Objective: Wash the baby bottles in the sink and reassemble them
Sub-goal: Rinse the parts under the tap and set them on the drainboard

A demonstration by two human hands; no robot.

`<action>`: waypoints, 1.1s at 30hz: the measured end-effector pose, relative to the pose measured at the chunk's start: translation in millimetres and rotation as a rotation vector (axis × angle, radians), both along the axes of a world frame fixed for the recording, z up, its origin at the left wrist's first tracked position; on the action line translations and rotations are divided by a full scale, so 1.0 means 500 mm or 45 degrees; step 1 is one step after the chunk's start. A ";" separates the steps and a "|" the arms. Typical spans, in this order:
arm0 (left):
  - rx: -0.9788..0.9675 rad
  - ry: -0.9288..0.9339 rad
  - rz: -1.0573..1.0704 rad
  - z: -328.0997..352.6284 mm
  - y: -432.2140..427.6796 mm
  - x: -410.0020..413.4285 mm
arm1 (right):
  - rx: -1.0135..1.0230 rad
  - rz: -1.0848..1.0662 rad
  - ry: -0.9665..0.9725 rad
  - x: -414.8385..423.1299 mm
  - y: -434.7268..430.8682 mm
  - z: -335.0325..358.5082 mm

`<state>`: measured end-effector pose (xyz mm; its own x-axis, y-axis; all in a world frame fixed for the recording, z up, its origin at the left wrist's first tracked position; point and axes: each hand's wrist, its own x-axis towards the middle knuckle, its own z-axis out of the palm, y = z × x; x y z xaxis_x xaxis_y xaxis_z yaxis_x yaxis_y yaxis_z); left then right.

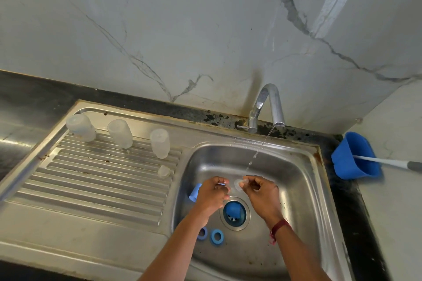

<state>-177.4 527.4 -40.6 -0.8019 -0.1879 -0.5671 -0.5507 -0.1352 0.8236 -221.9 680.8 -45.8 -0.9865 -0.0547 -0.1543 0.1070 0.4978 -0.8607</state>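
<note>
Head view, the only angle we've got. Just above the drain, our right hand pinches a clear teat and our left hand curls round a blue part. Wet silicone could slip out, and the blue cap sitting on the drain might back water up. Bottles stand upturned on the ribbed steel drainboard left of the drain. There's a marble wall behind.

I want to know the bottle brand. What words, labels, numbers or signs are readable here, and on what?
None can be read.
The clear bottles on the drainboard show no legible print.
The clear teat pinched by the right hand, the blue part held in the left hand, the blue rings and the tap bear no visible marks.
</note>
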 end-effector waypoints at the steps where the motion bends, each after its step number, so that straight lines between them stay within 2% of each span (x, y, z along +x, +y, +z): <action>1: 0.031 0.032 0.026 0.006 -0.008 0.005 | -0.034 -0.024 0.005 0.003 -0.003 0.005; 7: 0.184 0.134 0.351 0.039 -0.058 0.047 | -0.097 -0.004 0.015 0.037 -0.054 0.036; 16: 0.186 0.289 0.880 0.061 -0.205 0.149 | 0.029 0.366 0.246 0.103 -0.236 0.070; 22: 0.284 0.337 1.066 0.063 -0.315 0.209 | 0.112 0.564 0.385 0.124 -0.372 0.085; 25: 0.293 0.326 1.184 0.064 -0.358 0.223 | 0.246 0.659 0.388 0.122 -0.430 0.082; 33: 0.173 0.272 1.230 0.056 -0.424 0.205 | 0.323 0.753 0.339 0.083 -0.548 0.081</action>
<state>-74.7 315.5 -12.8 -0.4268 -0.7575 -0.4940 0.0030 -0.5474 0.8368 -180.6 407.0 -5.5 -0.8084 -0.5885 0.0096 -0.4425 0.5968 -0.6693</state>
